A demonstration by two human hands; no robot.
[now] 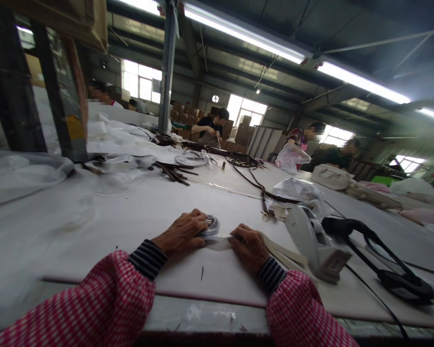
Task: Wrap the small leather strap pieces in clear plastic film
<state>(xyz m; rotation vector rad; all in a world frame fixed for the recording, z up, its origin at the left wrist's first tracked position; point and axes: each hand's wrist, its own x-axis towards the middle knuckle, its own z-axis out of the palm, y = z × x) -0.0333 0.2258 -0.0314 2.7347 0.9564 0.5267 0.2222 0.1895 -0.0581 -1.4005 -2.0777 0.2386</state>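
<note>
Sleeves point(94, 295) show red-white checks, cuffs point(148, 259) dark stripes.

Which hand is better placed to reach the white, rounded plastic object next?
Probably the right hand: it lies nearer the white, rounded plastic object, though it touches translucent plastic film. The left hand is farther off, at the round grey plastic-wrapped bundle.

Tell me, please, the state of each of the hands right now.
Left hand: closed on a plastic-wrapped bundle.
Right hand: closed, pinching the clear plastic beside it.

Plastic packet point(217, 240) between both hands point(183, 235)
</note>
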